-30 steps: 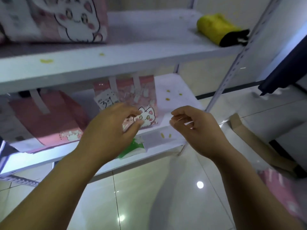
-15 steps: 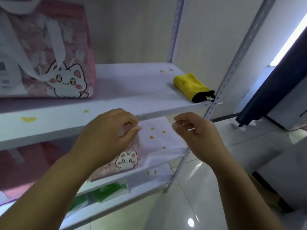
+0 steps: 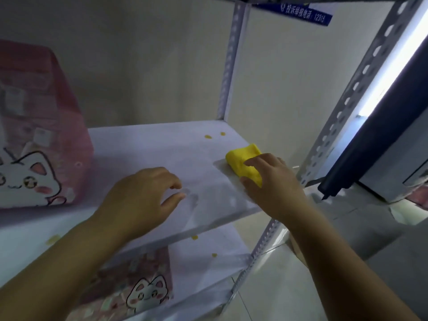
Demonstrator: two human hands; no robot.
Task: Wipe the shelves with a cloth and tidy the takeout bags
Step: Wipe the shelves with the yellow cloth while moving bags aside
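A folded yellow cloth (image 3: 240, 158) lies near the right end of the white upper shelf (image 3: 150, 154). My right hand (image 3: 271, 181) grips it, fingers over its top and thumb under its near side. My left hand (image 3: 141, 198) hovers over the middle of the same shelf with loosely curled fingers, holding nothing. A pink takeout bag with a white cat drawing (image 3: 34, 140) stands at the shelf's left end. Another pink cat bag (image 3: 136, 286) stands on the lower shelf (image 3: 208, 258).
Small yellow specks (image 3: 208, 136) dot both shelves. Perforated metal uprights (image 3: 228, 66) stand at the back and right corners. A dark door frame (image 3: 370, 140) rises to the right. Glossy tiled floor (image 3: 301, 286) lies below. A blue sign (image 3: 303, 13) hangs at the top.
My view has risen from the lower shelf to the upper one. My right hand has reached right and taken hold of the yellow cloth. My left hand has moved above the upper shelf.
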